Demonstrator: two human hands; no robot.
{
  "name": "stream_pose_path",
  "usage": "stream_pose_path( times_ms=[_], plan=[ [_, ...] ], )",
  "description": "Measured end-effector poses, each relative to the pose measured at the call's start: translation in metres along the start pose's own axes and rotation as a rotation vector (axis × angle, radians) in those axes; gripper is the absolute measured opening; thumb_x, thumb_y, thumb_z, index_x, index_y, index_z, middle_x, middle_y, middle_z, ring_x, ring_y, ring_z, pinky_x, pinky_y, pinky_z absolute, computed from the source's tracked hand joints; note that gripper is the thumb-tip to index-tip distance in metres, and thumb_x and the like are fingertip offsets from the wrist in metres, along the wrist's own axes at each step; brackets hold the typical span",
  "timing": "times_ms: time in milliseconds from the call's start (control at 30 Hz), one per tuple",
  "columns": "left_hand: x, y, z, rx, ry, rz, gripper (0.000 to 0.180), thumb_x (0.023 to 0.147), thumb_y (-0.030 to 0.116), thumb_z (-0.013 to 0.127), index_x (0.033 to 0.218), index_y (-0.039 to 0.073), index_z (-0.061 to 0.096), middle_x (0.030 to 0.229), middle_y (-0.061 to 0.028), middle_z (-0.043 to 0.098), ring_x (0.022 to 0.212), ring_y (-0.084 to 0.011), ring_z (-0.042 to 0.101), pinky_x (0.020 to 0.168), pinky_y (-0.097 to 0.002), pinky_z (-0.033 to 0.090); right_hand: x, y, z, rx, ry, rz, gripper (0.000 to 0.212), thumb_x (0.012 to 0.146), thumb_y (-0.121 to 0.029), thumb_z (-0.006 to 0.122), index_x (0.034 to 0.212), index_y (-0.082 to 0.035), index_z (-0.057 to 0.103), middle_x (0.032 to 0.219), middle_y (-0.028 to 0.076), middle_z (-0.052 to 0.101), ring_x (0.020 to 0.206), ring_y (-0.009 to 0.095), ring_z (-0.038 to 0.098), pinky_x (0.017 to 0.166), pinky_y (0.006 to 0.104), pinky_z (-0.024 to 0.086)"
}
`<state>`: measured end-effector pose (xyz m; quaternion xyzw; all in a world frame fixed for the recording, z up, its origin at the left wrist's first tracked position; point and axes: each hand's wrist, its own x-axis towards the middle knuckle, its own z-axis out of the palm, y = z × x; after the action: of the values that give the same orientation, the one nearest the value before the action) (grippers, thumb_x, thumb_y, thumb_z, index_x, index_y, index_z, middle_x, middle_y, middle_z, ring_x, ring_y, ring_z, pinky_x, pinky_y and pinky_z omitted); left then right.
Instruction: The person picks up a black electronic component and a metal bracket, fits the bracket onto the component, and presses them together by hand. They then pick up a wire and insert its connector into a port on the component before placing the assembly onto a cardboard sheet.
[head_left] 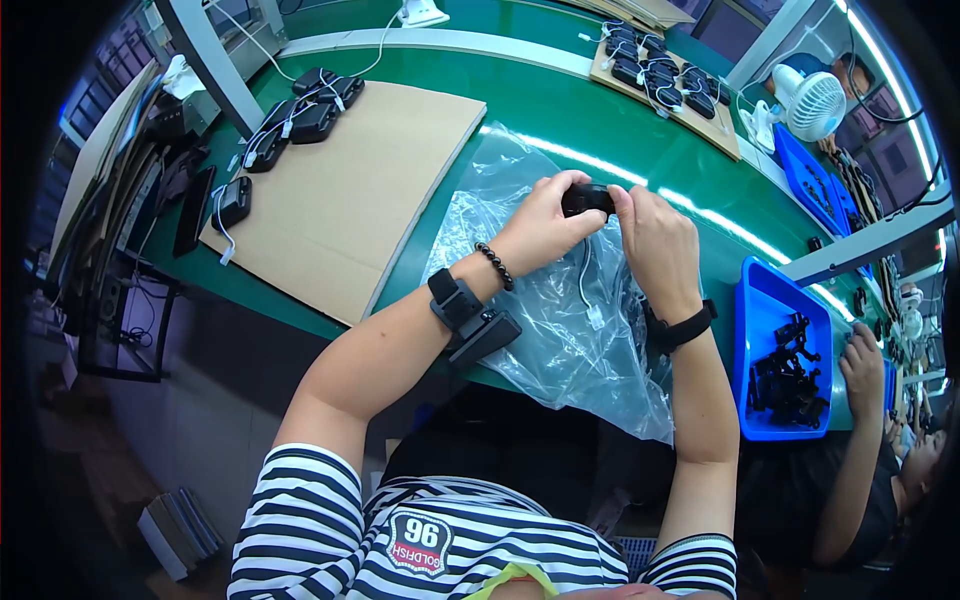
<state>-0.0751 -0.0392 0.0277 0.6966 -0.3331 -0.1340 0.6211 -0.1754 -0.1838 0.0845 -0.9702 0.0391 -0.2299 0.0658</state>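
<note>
Both my hands meet over the green workbench, gripping one small black plastic device [586,200] with rounded edges. My left hand [553,215] pinches its left end between thumb and fingers. On its right end, the thumb and fingers of my right hand [655,235] are closed. A white cable with a small connector [595,316] hangs below the device. Beneath my hands a crumpled clear plastic bag [545,350] lies across the bench and over its front edge.
Left of me, a cardboard sheet [350,190] carries several black devices [312,122] with white cables. More devices [660,75] sit on a board at the back. At right stand a blue tray [742,340] of black parts, a white fan [812,105] and a co-worker's hand [862,370].
</note>
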Motion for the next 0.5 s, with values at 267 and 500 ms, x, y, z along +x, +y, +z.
stream_pose_path(
  times_ms=[267,500],
  plan=[
    [0.002,0.004,-0.004,-0.229,-0.028,-0.118,0.055,0.088,0.025,0.073,0.133,-0.002,0.054,0.114,-0.0119,0.063,0.102,-0.0173,0.061,0.088,-0.0304,0.052,0.0,0.006,-0.002,0.346,0.144,-0.187,0.017,0.1,-0.016,0.061,0.109,-0.002,0.055,0.089,0.017,0.063,0.074,0.037,0.065,0.063,0.0416,0.051],
    [0.005,-0.003,-0.004,-0.068,-0.028,-0.058,0.052,0.091,0.02,0.072,0.134,-0.002,0.052,0.115,-0.0081,0.063,0.102,-0.0121,0.06,0.087,-0.0272,0.051,0.002,0.012,0.0,0.154,0.089,-0.253,0.021,0.097,-0.015,0.064,0.111,-0.002,0.054,0.093,0.016,0.063,0.073,0.036,0.064,0.064,0.0413,0.052]
  ],
)
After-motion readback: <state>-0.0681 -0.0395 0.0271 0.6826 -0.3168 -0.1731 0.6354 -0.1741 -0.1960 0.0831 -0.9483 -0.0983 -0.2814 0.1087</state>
